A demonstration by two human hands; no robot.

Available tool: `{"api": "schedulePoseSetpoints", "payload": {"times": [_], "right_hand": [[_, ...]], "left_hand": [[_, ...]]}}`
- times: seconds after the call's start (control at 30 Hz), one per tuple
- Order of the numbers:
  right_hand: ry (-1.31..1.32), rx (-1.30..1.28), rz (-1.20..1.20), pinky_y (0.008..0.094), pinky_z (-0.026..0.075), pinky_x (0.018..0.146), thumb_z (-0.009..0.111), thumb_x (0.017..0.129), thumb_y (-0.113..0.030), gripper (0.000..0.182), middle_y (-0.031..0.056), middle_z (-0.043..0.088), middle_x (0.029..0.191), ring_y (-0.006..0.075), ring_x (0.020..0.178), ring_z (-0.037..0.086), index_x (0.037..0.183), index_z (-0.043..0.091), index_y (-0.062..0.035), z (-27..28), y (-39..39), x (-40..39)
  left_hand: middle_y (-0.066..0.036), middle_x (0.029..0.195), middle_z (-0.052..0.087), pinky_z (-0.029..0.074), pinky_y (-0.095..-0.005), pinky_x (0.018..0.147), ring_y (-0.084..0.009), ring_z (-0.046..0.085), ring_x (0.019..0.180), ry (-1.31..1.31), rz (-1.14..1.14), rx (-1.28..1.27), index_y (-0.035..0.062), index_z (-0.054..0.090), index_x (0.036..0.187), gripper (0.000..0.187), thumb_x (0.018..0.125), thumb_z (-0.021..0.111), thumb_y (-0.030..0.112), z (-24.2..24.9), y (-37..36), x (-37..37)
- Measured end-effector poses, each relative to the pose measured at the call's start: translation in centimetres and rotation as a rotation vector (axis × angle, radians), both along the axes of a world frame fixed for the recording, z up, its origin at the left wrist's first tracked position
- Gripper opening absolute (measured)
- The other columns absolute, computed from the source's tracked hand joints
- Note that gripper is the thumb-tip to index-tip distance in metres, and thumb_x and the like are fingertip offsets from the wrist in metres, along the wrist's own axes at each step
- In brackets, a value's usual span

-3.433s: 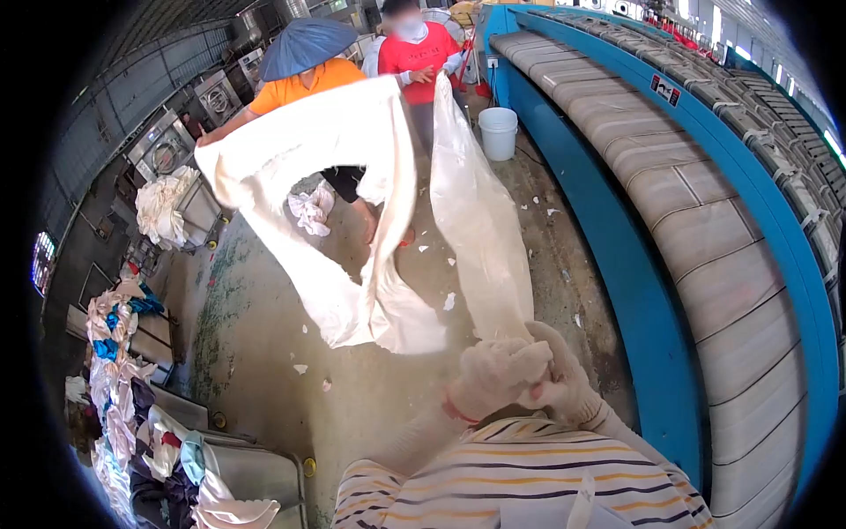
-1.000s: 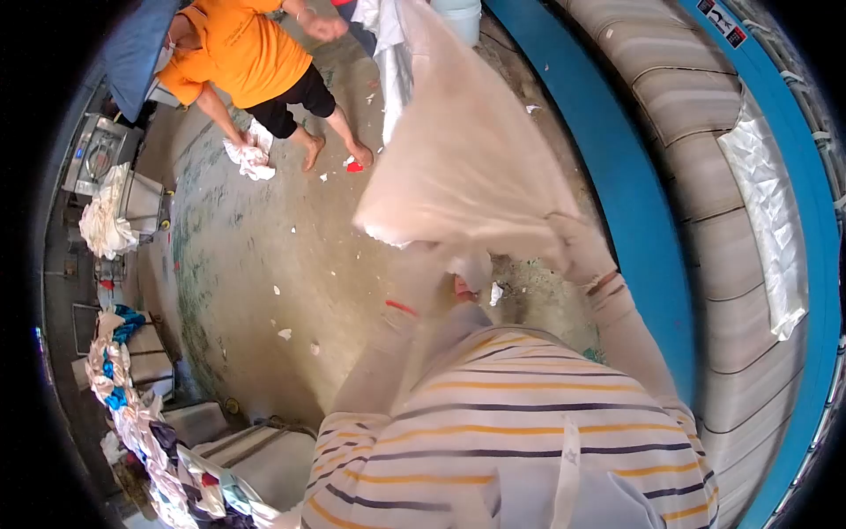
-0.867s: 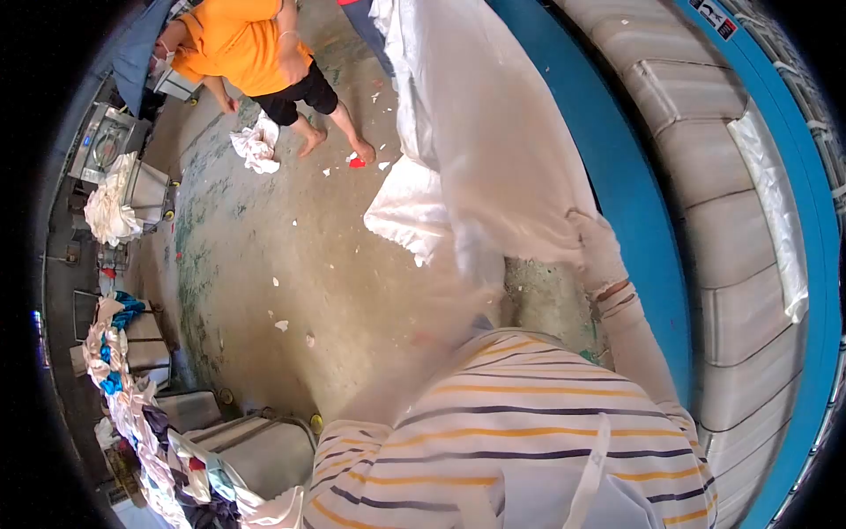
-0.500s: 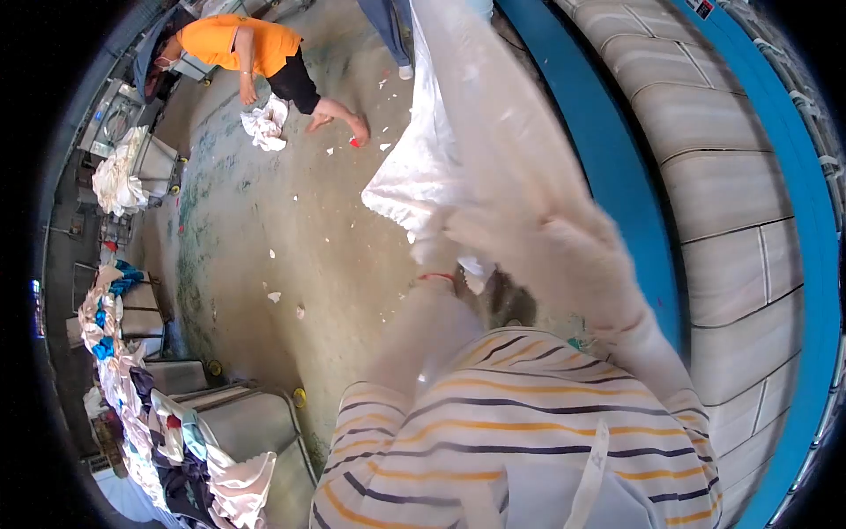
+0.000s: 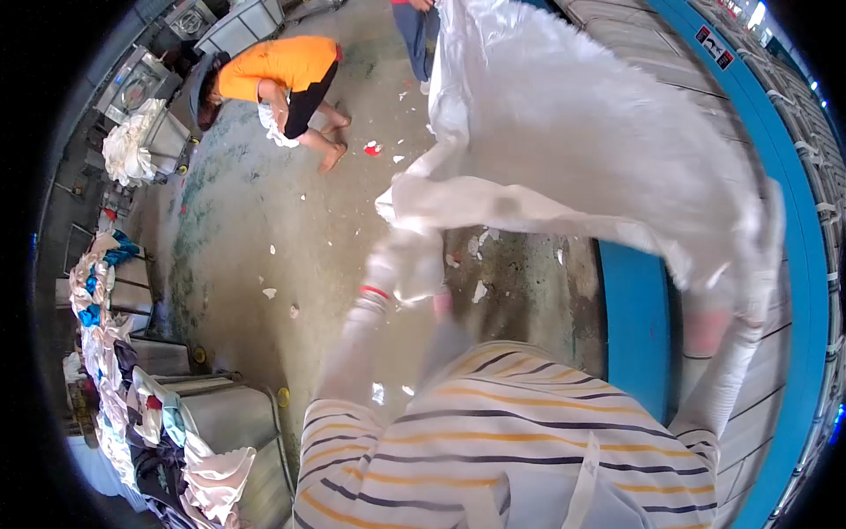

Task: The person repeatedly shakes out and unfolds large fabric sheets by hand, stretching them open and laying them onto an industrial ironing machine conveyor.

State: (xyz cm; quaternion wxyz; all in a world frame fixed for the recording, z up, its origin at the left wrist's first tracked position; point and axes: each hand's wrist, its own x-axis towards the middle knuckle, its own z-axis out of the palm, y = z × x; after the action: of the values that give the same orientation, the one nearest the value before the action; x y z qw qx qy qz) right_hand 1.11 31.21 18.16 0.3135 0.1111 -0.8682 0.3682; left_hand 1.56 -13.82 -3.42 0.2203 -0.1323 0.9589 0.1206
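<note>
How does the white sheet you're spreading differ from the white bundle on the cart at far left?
The white sheet is stretched wide in the air between the left hand and the right hand; the white bundle sits crumpled in a heap on a cart. The sheet looks far larger in view and blurred by motion; the bundle is small, compact and still. Both are plain white fabric.

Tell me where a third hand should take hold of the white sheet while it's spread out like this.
Probably the near hem of the white sheet, midway between the left hand and the right hand, coming from below on the wearer's side. That edge runs taut and folded between both hands above the floor, so it gives a firm band to pinch. The far end is with another person.
</note>
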Motion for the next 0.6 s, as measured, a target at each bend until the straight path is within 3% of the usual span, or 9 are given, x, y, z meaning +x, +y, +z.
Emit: {"api": "schedulePoseSetpoints", "payload": {"times": [0.03,0.07,0.1,0.13,0.17,0.3,0.47,0.53,0.6], "right_hand": [[-0.305,-0.119,0.332,0.0333,0.051,0.084,0.058,0.088,-0.01,0.065,0.016,0.056,0.12,0.0236,0.103,0.06,0.146,0.028,-0.0049,-3.4,0.0,0.1],[-0.658,-0.237,0.563,0.0331,0.054,0.075,0.064,0.084,-0.013,0.071,0.0178,0.059,0.113,0.0228,0.097,0.062,0.145,0.03,-0.0056,-6.9,0.0,0.2],[-0.622,0.109,0.527,0.0334,0.053,0.076,0.07,0.079,-0.019,0.066,0.0171,0.062,0.108,0.0251,0.094,0.064,0.138,0.041,-0.0086,-6.7,-5.5,1.1],[-0.546,0.445,0.49,0.0337,0.052,0.076,0.076,0.074,-0.025,0.062,0.0165,0.065,0.103,0.0274,0.091,0.065,0.131,0.052,-0.0116,-6.5,-11.0,1.9],[-0.653,0.495,0.637,0.0349,0.051,0.079,0.078,0.071,-0.025,0.053,0.0144,0.066,0.101,0.0305,0.088,0.065,0.119,0.059,-0.0101,-8.1,-14.1,2.1],[-0.783,0.126,0.71,0.0348,0.049,0.074,0.071,0.079,-0.024,0.03,0.0136,0.066,0.092,0.0286,0.083,0.063,0.104,0.065,-0.0087,-15.4,-15.8,1.8],[-0.662,0.128,0.993,0.0311,0.048,0.064,0.065,0.087,-0.019,0.017,0.0128,0.065,0.081,0.0221,0.073,0.062,0.08,0.064,-0.0041,-12.1,-17.2,4.9],[-0.525,-0.328,0.934,0.0304,0.049,0.065,0.064,0.087,-0.016,0.014,0.0073,0.064,0.083,0.0157,0.074,0.062,0.084,0.064,-0.0027,-9.1,-16.2,6.3],[-0.552,-0.497,0.552,0.0287,0.05,0.069,0.06,0.089,-0.013,0.016,0.0057,0.062,0.091,0.0141,0.08,0.061,0.1,0.062,-0.0015,-8.1,-11.7,6.5]], "left_hand": [[-0.011,0.118,0.059,0.045,-0.0362,0.097,-0.0247,0.056,0.111,0.12,-0.035,0.246,0.0125,0.054,0.127,0.035,0.093,0.046,0.019,-0.9,2.6,0.9],[-0.011,0.116,0.06,0.045,-0.0362,0.096,-0.0246,0.056,0.112,0.339,0.047,0.969,0.0138,0.057,0.123,0.034,0.09,0.051,0.024,-2.8,4.9,1.8],[-0.01,0.115,0.061,0.045,-0.0362,0.095,-0.0245,0.056,0.112,0.328,-0.035,1.165,0.0152,0.059,0.119,0.034,0.088,0.056,0.029,-1.7,7.6,2.6],[-0.01,0.114,0.062,0.044,-0.0362,0.093,-0.0244,0.056,0.112,0.309,-0.195,1.084,0.0166,0.062,0.115,0.034,0.085,0.061,0.033,0.7,9.6,3.0],[-0.01,0.102,0.067,0.048,-0.038,0.086,-0.0256,0.062,0.102,0.395,-0.561,0.575,0.0167,0.066,0.106,0.03,0.081,0.064,0.034,4.0,11.2,3.2],[-0.012,0.081,0.066,0.051,-0.0387,0.067,-0.0277,0.064,0.077,0.4,-0.358,0.456,0.0115,0.067,0.088,0.022,0.081,0.064,0.033,10.8,10.7,6.0],[-0.012,0.079,0.066,0.051,-0.0408,0.071,-0.0311,0.064,0.079,0.467,-0.298,0.427,0.0121,0.068,0.09,0.016,0.08,0.065,0.024,4.8,9.2,8.1],[-0.012,0.083,0.068,0.052,-0.0394,0.07,-0.0308,0.066,0.08,0.576,-0.144,0.403,0.016,0.067,0.098,0.024,0.08,0.065,0.032,0.9,7.7,7.3],[-0.013,0.089,0.069,0.053,-0.039,0.071,-0.0307,0.067,0.083,0.614,0.053,0.44,0.0206,0.066,0.106,0.028,0.082,0.062,0.034,-5.8,4.8,7.0]]}}
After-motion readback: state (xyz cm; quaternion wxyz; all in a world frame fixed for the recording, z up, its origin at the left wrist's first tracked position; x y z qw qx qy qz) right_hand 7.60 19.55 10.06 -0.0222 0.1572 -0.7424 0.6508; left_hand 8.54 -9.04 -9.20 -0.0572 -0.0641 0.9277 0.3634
